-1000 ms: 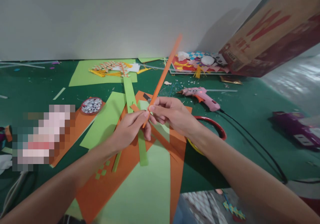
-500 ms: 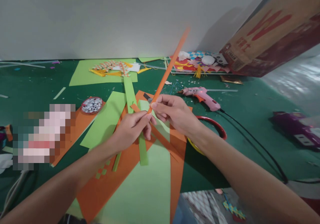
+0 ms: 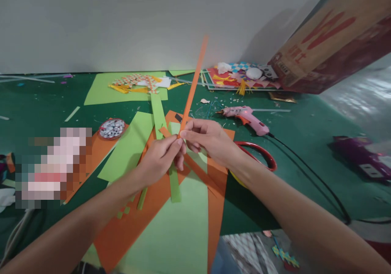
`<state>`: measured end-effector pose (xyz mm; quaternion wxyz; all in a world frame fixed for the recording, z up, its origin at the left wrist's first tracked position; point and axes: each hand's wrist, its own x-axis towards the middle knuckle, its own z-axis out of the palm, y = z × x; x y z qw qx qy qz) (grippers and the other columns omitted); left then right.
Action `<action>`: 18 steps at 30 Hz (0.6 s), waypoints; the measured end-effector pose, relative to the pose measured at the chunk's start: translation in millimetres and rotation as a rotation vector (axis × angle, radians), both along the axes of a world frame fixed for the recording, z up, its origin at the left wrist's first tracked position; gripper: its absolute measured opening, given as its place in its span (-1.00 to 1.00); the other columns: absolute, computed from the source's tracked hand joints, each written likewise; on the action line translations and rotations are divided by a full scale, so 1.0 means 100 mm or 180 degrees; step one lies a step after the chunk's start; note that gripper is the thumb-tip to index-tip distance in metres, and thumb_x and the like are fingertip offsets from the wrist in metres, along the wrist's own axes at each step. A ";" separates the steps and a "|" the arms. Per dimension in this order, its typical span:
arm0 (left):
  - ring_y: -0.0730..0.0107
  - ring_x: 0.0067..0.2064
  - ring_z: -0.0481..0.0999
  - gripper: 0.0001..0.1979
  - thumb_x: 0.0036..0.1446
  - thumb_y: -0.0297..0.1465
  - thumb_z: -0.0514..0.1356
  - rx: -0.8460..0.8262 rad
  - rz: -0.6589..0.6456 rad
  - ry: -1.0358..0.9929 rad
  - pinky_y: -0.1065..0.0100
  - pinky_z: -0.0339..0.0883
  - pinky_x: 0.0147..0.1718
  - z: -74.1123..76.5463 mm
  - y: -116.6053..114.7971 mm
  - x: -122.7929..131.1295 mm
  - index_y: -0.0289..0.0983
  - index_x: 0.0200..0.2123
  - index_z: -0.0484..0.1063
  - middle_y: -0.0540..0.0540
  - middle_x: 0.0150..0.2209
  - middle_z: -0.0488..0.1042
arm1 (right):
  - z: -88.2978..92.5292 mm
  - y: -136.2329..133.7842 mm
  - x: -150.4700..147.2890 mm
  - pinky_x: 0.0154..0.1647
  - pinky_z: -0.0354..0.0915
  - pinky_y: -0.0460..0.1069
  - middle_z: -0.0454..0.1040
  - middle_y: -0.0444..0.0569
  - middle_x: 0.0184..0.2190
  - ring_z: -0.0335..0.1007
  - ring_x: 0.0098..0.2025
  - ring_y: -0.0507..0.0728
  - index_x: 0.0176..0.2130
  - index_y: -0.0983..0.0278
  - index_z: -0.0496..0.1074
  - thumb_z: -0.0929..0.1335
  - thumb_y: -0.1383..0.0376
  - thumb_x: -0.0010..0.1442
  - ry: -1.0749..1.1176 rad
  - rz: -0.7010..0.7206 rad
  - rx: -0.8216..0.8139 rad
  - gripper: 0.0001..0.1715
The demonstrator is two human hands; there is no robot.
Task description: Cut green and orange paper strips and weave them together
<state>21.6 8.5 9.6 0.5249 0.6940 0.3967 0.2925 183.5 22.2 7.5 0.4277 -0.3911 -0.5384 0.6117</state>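
Note:
A long orange paper strip (image 3: 193, 87) stands almost upright above the green table, its top tilted slightly right. My right hand (image 3: 205, 140) pinches the strip's lower end between thumb and forefinger. My left hand (image 3: 161, 158) meets it from the left, its fingertips pressed to the same lower end. A green paper strip (image 3: 174, 186) hangs down under my left hand, over orange sheets (image 3: 134, 225) and light green sheets (image 3: 179, 233) of paper lying on the table.
A pink glue gun (image 3: 246, 117) with a black cord lies to the right. A red-rimmed bowl (image 3: 265, 157) sits under my right wrist. A tin of googly eyes (image 3: 112, 129) is at left. Woven paper crafts (image 3: 139, 82) and a cardboard box (image 3: 330, 41) are at the back.
The orange strip's top has swung left, from leaning right to nearly upright. Both hands stay pinched at its lower end in about the same place.

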 end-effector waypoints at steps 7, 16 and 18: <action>0.50 -0.56 0.41 -0.72 0.28 -0.37 -0.07 0.0086 -0.0034 0.0171 0.47 0.25 -0.51 0.01 -0.01 0.01 -0.25 -0.49 0.22 0.04 -0.64 0.40 | -0.05 0.00 -0.01 -0.64 -0.01 -0.13 0.37 -0.19 -0.63 0.12 -0.64 -0.11 -0.49 0.29 0.34 0.44 0.19 0.05 0.0240 0.0031 -0.0047 -0.72; 0.50 -0.57 0.41 -0.72 0.28 -0.38 -0.09 0.0042 -0.0129 0.0153 0.48 0.27 -0.51 -0.01 0.01 0.00 -0.26 -0.48 0.23 0.05 -0.64 0.38 | -0.03 -0.03 -0.07 -0.69 -0.08 -0.13 0.34 -0.24 -0.72 0.03 -0.70 -0.12 -0.54 0.28 0.30 0.47 0.18 -0.03 0.0371 -0.0185 -0.0066 -0.67; 0.50 -0.57 0.41 -0.73 0.28 -0.38 -0.10 -0.0005 -0.0142 0.0158 0.47 0.28 -0.49 -0.01 0.01 0.00 -0.26 -0.47 0.23 0.05 -0.64 0.37 | -0.02 -0.04 -0.09 -0.69 -0.10 -0.13 0.34 -0.23 -0.73 0.02 -0.70 -0.12 -0.56 0.27 0.29 0.47 0.17 -0.04 0.0392 -0.0234 -0.0089 -0.66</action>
